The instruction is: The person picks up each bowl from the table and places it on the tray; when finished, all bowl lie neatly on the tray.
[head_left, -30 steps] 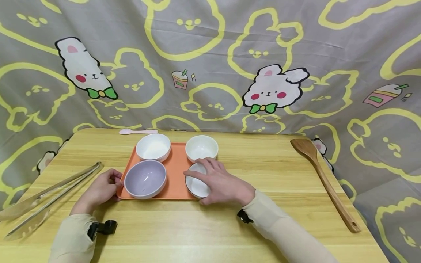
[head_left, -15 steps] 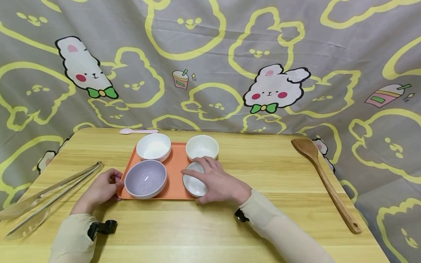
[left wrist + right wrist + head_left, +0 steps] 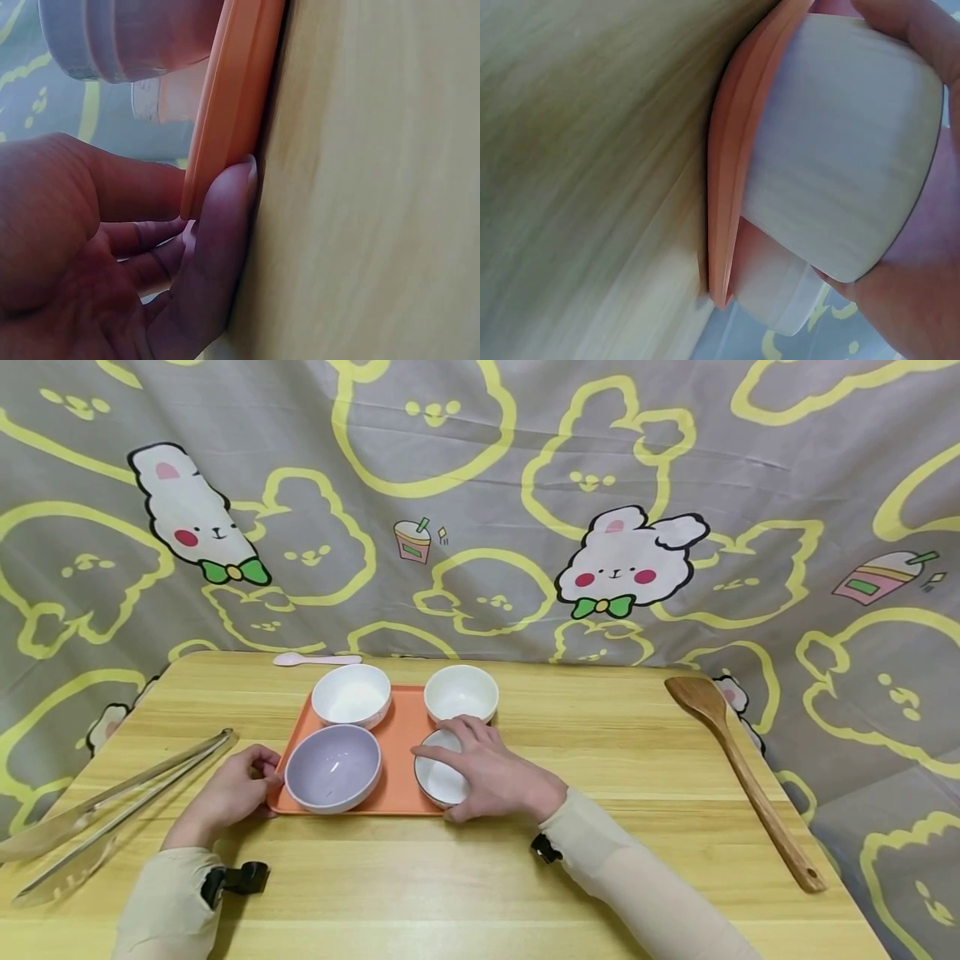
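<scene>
An orange tray (image 3: 397, 756) lies on the wooden table. At its left edge, my left hand (image 3: 231, 792) pinches the rim; the left wrist view has a fingertip under the tray (image 3: 232, 97) and another digit against its edge. My right hand (image 3: 501, 777) spans a small white bowl (image 3: 438, 781) with a dark rim at the tray's front right, gripping its sides. In the right wrist view this white bowl (image 3: 840, 142) sits upright on the tray. A purple bowl (image 3: 333, 768) stands front left, a white bowl (image 3: 351, 695) back left, and a cream bowl (image 3: 461, 693) back right.
Metal tongs (image 3: 123, 810) lie at the table's left. Behind the tray is a pale pink spoon (image 3: 317, 660). A wooden spatula (image 3: 738, 772) lies along the right side. A patterned curtain (image 3: 480, 510) hangs behind the table (image 3: 600, 860).
My right hand and the dark-rimmed bowl have shifted slightly left on the tray, most of it in the first half second. My left hand, the tray and the other bowls look unmoved.
</scene>
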`<state>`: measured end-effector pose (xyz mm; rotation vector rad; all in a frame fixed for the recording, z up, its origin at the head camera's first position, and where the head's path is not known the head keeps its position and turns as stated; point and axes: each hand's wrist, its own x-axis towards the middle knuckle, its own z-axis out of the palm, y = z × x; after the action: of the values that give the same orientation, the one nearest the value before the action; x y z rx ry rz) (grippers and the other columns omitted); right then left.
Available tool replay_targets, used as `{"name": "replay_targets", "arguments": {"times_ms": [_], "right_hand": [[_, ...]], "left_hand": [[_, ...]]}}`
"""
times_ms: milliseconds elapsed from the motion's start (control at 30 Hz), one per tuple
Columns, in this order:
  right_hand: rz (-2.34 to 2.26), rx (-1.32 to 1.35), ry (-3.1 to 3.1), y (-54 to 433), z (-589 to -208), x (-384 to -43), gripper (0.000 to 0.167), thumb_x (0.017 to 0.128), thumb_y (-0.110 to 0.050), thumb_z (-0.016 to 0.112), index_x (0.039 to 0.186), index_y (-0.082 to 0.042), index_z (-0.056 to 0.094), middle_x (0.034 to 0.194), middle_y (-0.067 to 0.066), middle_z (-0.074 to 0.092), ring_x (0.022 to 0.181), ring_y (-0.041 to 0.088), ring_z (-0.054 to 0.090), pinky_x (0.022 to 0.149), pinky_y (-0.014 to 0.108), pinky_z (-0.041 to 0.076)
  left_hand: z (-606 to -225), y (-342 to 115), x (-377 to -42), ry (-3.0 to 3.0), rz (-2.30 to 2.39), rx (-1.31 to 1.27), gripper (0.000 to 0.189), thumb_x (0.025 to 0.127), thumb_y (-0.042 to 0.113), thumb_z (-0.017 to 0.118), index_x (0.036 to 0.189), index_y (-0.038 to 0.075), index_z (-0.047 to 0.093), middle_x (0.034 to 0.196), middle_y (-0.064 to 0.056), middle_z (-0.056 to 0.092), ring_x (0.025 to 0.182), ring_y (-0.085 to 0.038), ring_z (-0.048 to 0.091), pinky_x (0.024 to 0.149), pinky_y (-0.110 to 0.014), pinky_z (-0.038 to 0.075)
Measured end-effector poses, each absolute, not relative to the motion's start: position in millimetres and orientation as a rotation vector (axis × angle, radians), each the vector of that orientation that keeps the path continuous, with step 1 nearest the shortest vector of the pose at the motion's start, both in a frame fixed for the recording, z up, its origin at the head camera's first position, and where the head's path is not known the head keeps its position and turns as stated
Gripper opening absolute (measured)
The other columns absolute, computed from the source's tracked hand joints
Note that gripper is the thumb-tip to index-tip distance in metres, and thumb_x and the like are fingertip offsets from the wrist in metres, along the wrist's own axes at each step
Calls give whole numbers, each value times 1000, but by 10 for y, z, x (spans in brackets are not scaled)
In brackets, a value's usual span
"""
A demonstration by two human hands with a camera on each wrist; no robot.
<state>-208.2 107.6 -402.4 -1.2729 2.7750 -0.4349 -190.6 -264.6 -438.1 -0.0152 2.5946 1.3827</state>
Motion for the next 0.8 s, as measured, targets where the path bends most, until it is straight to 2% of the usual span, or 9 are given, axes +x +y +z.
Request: {"name": "replay_targets", "arguments": {"times_ms": [333, 800], "right_hand": [[-391, -1263, 2809, 1071, -4045, -2130, 81, 74, -44, 78, 147, -32, 44, 152, 9, 24, 137, 30, 21, 109, 52, 24], [-227, -1270, 2847, 1056, -4025, -2091, 81, 79, -48, 75, 150, -31, 39, 159, 8, 17, 139, 30, 20, 111, 52, 22]], "left_hand": [[-4368, -2642, -1905, 2601, 1367, -27, 24, 91, -6, 49, 114, -13, 45, 93, -18, 47, 67, -23, 58, 54, -36, 58], [-4373, -2646, -1907, 2597, 1374, -8, 24, 92, -7, 50, 114, -13, 44, 92, -18, 47, 66, -24, 59, 53, -35, 57]]}}
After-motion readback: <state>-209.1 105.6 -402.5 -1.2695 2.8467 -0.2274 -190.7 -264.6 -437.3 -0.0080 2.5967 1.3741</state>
